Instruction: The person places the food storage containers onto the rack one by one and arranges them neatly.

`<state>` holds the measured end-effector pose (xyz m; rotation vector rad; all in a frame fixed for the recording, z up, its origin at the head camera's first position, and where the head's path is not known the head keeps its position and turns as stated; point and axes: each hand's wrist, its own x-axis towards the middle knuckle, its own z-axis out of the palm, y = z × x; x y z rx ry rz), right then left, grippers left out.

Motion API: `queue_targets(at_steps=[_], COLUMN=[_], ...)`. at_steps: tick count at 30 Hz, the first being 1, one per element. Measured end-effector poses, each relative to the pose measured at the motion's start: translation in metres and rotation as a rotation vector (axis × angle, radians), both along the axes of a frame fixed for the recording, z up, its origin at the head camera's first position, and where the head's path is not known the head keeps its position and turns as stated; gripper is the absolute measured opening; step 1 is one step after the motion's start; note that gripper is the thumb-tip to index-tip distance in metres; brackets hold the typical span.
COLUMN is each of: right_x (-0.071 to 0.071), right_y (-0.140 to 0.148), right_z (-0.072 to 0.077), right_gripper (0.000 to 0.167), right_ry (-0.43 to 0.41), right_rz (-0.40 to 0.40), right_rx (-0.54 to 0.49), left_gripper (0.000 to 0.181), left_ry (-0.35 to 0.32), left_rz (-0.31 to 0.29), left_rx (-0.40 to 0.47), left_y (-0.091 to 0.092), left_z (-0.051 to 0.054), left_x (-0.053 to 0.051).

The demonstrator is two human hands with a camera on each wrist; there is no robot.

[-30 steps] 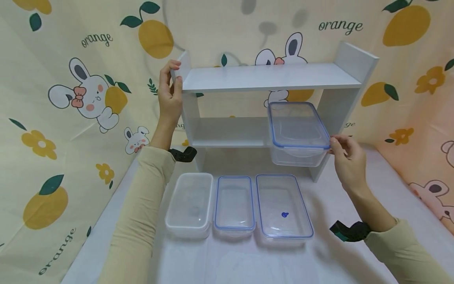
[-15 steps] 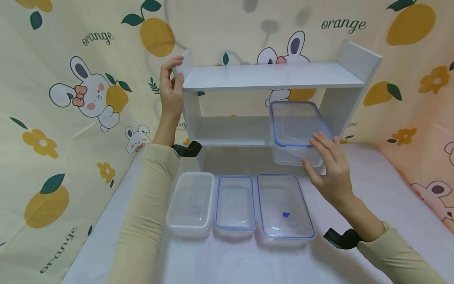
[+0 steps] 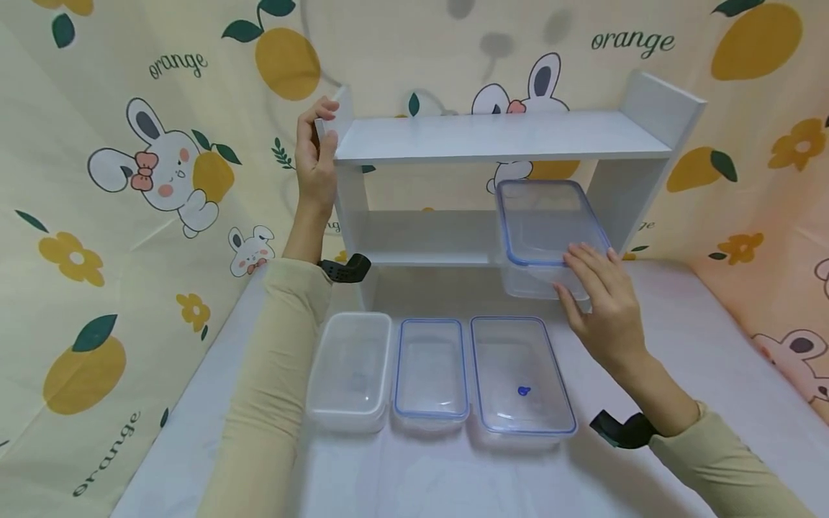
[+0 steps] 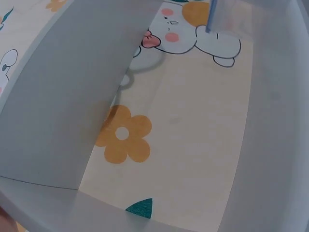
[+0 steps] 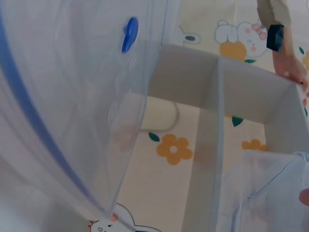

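Note:
A white shelf unit [image 3: 505, 137] stands at the back of the table. At its upper left, my left hand [image 3: 316, 162] grips the side panel between thumb and fingers. A clear food container with a blue-rimmed lid [image 3: 540, 208] sits on the right of the middle shelf, its front sticking out over the edge. Against its front right corner my right hand [image 3: 605, 309] lies with fingers straight, fingertips on the lid edge and thumb lower down. The right wrist view shows this container [image 5: 270, 193] low at the right. In the left wrist view, the shelf's inside [image 4: 275, 121] fills most of the picture.
In front of the shelf, three lidded containers stand side by side on the white table [image 3: 453, 482]: a white-lidded one [image 3: 350, 367], a smaller blue-rimmed one [image 3: 430, 370] and a larger one [image 3: 518, 360] with a blue knob. Printed cloth [image 3: 401, 43] hangs behind.
My right hand has let go of the container's right corner and shifted left onto its front with fingers straightened. The left hand keeps its hold on the shelf panel.

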<state>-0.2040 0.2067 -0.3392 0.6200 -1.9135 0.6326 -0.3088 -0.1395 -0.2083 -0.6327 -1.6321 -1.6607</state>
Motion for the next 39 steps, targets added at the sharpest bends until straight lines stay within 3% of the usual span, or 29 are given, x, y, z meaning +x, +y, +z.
queue_targets(at_steps=[7, 21, 24, 31, 39], right_x=[-0.007, -0.035, -0.039, -0.042, -0.041], right_y=[0.008, 0.027, 0.032, 0.035, 0.034], right_z=[0.000, -0.001, -0.002, -0.002, -0.007], right_gripper=[0.046, 0.044, 0.044, 0.044, 0.044], right_ry=[-0.027, -0.016, -0.018, -0.014, 0.011], right_rz=[-0.028, -0.048, -0.049, -0.051, -0.050], right_rx=[0.017, 0.038, 0.036, 0.028, -0.030], left_gripper=[0.021, 0.024, 0.025, 0.024, 0.026], left_ry=[-0.010, -0.011, -0.006, 0.043, 0.035], left_rz=[0.031, 0.044, 0.039, 0.039, 0.035], left_rx=[-0.028, 0.010, 0.012, 0.006, 0.024], left_y=[0.000, 0.002, 0.001, -0.007, -0.005], left_z=[-0.003, -0.003, -0.004, -0.015, -0.014], left_x=[0.000, -0.001, -0.004, -0.030, -0.029])
